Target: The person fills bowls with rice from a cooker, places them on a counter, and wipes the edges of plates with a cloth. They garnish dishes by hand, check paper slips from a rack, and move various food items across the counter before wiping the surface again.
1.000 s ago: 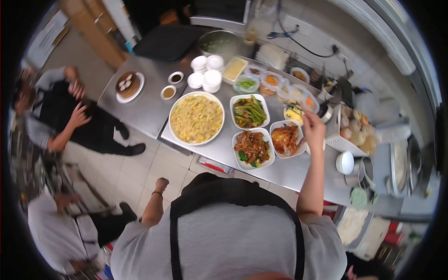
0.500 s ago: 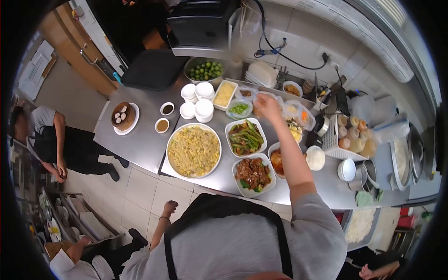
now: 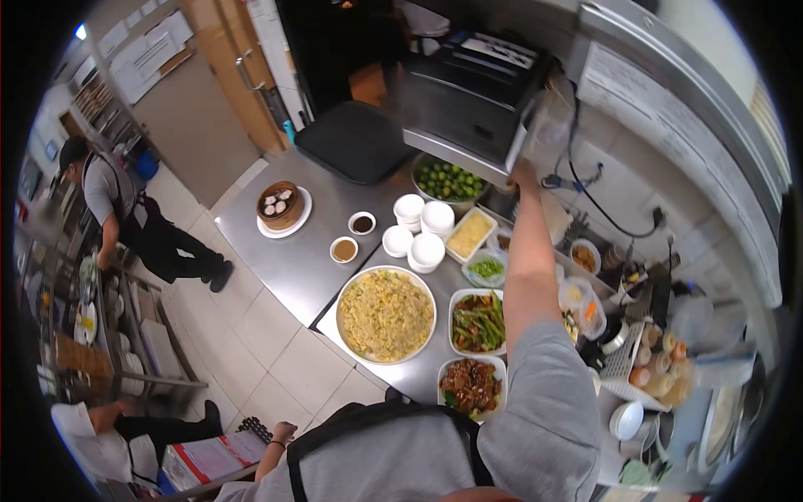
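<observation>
Boxy stainless-steel appliance [image 3: 468,100] sits raised at the far end of the counter, above a metal bowl of green limes [image 3: 447,180]. Your right hand [image 3: 525,173] is stretched up against its lower right corner. From here you cannot tell whether that grip is closed on anything, because the fingers are hidden against the steel.

Nearest to you, your left hand [image 3: 284,432] hangs by your hip over the pale tiled floor [image 3: 251,335], its grip curled shut with nothing showing in it.

On the stainless-steel counter [image 3: 293,259], closest in, lies a white rectangular dish of brown meat with greens [image 3: 471,385]. Just beyond it is a white dish of green beans [image 3: 478,322], and to their left a large round white plate of yellow fried rice [image 3: 386,315]. Farther on stand small stacked white bowls [image 3: 422,234] and two sauce cups [image 3: 351,237]. A bamboo steamer on a white plate [image 3: 279,205] is well apart to the left. A black tray [image 3: 355,142] lies beside the appliance.

Off to the left, a person in a grey shirt and black apron [image 3: 125,209] stands by wire racks [image 3: 109,335].
</observation>
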A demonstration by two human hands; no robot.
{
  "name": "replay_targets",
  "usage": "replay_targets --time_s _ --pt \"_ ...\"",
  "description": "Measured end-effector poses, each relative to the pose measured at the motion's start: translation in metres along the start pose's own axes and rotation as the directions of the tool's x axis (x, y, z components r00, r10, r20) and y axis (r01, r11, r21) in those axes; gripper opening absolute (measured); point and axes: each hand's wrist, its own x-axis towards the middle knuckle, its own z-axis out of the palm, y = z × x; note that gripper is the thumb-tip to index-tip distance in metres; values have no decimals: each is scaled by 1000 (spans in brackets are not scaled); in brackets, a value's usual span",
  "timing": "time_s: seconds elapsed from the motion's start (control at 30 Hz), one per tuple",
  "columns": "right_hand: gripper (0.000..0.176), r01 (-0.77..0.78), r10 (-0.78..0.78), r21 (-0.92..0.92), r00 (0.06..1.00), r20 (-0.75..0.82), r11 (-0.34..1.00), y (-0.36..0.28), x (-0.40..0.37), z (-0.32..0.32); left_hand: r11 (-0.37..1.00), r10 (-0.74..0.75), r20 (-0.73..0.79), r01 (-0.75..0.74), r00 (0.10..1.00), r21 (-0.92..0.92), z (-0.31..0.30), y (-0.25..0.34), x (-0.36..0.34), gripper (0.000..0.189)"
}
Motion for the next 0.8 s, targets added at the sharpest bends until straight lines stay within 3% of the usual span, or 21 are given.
replay_targets --time_s 0.03,0.07,0.13,0.17,0.23,0.27,0.33,0.4,0.43,0.5,0.53,0.6,0.7,0.73,0.77,0.8 --pt "44 3 -1 26 997 -72 1000 7 6 9 987 -161 -20 161 987 -24 2 10 -9 21" --pt "44 2 4 75 997 -73 997 7 5 7 985 -169 -21 168 985 -44 8 1 -4 21" --pt "46 -10 31 178 993 -115 984 -5 -10 -5 969 193 120 -208 974 130 23 -31 30 23" --pt "48 -17 54 234 987 -154 972 -17 -25 -20 946 309 145 -320 940 59 30 -40 48 25" --pt "56 -149 210 253 949 -236 956 -49 -63 -46 969 242 48 -244 969 45 27 -7 41 28" --pt "59 -109 188 283 945 -269 953 -54 -75 -54 994 63 57 -57 996 -93 27 8 45 29" --pt "62 -56 149 307 946 -289 950 -60 -94 -63 986 79 38 -72 996 -150 30 22 59 26" --pt "60 106 44 378 929 -368 920 -57 -111 -67 993 120 28 -121 992 5 27 34 77 28" --pt "60 112 33 378 934 -356 919 -55 -117 -65 989 140 18 -141 990 48 22 41 81 28" --pt "57 350 -112 327 814 -570 878 -51 -129 -62 986 147 17 -148 989 74 13 58 88 28" --pt "57 354 -122 326 819 -561 876 -57 -141 -63 984 166 1 -166 986 64 9 65 91 28" --pt "56 440 -187 237 725 -663 866 -77 -173 -79 987 146 17 -147 989 66 -1 83 90 29" --pt "58 471 -236 150 662 -711 869 -97 -217 -109 976 202 24 -203 979 81 -8 92 96 27" --pt "58 471 -259 112 651 -714 875 -103 -231 -117 921 328 85 -338 941 192 -11 93 103 29" --pt "59 441 -176 235 709 -683 866 -104 -242 -118 837 436 161 -464 886 289 -16 92 108 30" --pt "59 399 -95 354 766 -636 846 -102 -252 -119 879 368 155 -398 917 262 -20 93 110 32"
